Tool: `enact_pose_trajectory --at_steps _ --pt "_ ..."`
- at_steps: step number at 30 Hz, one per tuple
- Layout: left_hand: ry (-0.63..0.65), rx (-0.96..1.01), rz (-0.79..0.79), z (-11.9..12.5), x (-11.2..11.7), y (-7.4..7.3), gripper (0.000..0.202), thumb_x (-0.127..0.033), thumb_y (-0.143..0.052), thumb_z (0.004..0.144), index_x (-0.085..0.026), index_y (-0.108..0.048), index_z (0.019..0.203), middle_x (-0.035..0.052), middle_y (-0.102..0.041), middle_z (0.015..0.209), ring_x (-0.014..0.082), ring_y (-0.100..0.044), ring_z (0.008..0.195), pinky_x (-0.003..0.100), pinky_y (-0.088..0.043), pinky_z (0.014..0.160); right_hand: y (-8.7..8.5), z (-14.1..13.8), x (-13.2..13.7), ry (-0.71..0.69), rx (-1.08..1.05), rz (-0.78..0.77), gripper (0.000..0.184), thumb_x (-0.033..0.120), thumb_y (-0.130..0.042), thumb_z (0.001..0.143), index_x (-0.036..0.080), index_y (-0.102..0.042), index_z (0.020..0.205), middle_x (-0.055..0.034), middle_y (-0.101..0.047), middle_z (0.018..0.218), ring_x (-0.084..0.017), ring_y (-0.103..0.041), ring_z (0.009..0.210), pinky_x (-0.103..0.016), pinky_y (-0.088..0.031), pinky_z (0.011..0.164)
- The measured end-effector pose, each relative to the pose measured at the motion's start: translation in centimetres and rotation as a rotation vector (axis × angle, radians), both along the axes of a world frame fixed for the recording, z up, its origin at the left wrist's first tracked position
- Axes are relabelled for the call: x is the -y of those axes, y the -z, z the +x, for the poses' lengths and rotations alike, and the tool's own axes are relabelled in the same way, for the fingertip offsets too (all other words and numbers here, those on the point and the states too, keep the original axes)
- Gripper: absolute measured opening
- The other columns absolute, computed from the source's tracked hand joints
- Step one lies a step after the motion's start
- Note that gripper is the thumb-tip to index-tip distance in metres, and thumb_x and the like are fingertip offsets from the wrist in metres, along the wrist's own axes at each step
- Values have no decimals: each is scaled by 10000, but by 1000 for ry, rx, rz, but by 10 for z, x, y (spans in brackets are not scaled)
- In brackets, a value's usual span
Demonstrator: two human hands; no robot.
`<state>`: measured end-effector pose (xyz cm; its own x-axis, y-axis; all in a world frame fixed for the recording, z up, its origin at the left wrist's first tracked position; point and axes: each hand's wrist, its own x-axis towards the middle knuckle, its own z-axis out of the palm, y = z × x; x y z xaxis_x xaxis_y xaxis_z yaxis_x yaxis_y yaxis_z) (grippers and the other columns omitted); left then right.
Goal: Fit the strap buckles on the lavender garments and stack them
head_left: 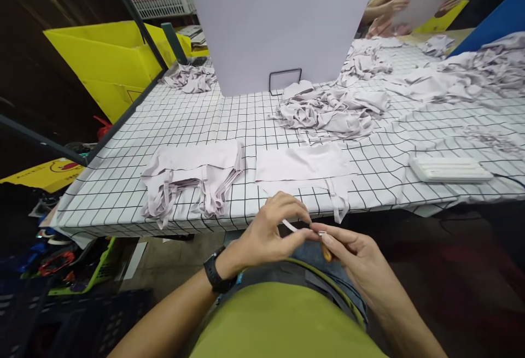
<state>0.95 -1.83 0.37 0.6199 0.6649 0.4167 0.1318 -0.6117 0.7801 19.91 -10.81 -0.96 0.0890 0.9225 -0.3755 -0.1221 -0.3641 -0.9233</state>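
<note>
The left hand (266, 233), a watch (214, 270) on its wrist, has its grip closed on a thin white strap (289, 226), pinched between thumb and fingers. The right hand (356, 259) meets it, its grip closed on a small orange-handled tool (326, 252) whose tip touches the strap. Both are below the bench (205, 117) edge. On the bench just beyond lies a flat garment (303, 162), beside a stack (192, 175); a loose heap (328, 109) lies farther back.

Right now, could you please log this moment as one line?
left hand: pinches thin white strip | right hand: holds small orange object | ahead: flat lilac fabric piece on black-checked white table
</note>
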Motion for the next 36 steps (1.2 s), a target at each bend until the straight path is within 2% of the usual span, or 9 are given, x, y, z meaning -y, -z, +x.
enact_pose_trajectory --at_steps 6,11,16,18,20,23,26,31,36 --pt "-71 -39 -62 4 -3 1 80 -138 -621 927 -202 -643 884 50 -703 917 204 -618 924 361 -499 866 -1 -9 -22 -34 169 105 421 540 -762 832 190 -855 1047 4 -608 584 -137 -526 577 -256 -464 581" --pt "-90 -128 -86 -1 -12 4 151 -62 -578 900 -208 -605 868 48 -677 913 218 -597 962 365 -490 870 5 -12 -34 -51 297 138 337 529 -752 834 235 -863 956 -64 -753 797 -202 -607 666 -307 -505 619" --pt "-85 -84 -174 -1 -30 11 111 -120 -627 920 -200 -617 843 27 -674 869 189 -613 895 325 -506 837 7 -11 -52 -27 477 328 248 472 -726 856 250 -838 852 -70 -721 849 -196 -589 684 -299 -471 594" --pt "-89 -124 -116 1 -44 17 100 -168 -618 950 -189 -631 853 38 -679 890 191 -617 901 328 -510 843 7 -9 -61 -2 448 289 271 492 -752 825 237 -837 859 -87 -746 942 -218 -637 755 -313 -509 649" --pt "-137 -240 13 4 -61 24 66 -181 -589 969 -176 -651 947 69 -683 991 219 -606 976 369 -506 896 8 -6 -71 63 368 182 336 533 -787 781 208 -833 856 -97 -758 907 -233 -657 774 -327 -535 678" --pt "-201 -485 176 10 -81 34 155 -178 -590 957 -171 -649 1100 100 -657 1143 266 -565 1075 431 -493 923 12 -6 -86 136 220 27 424 571 -852 689 158 -813 777 -60 -689 648 -174 -581 586 -280 -487 529" --pt "-240 -599 220 17 -92 41 121 -202 -571 972 -178 -678 1023 86 -659 1099 261 -566 1034 421 -489 861 15 -11 -102 165 107 -22 413 529 -910 589 143 -778 649 -49 -653 566 -128 -510 488 -243 -414 426" --pt "-305 -508 155 20 -96 46 124 -165 -594 954 -192 -713 932 52 -688 1008 232 -588 974 412 -471 836 12 -19 -122 219 -1 -95 317 425 -903 548 147 -759 598 -78 -701 601 -158 -615 535 -244 -502 463" --pt "-315 -384 91 19 -97 47 85 -175 -655 932 -195 -730 896 35 -717 933 218 -610 950 414 -464 844 10 -21 -135 260 -43 -119 265 335 -871 556 156 -687 488 -37 -630 508 -118 -560 471 -212 -473 424"
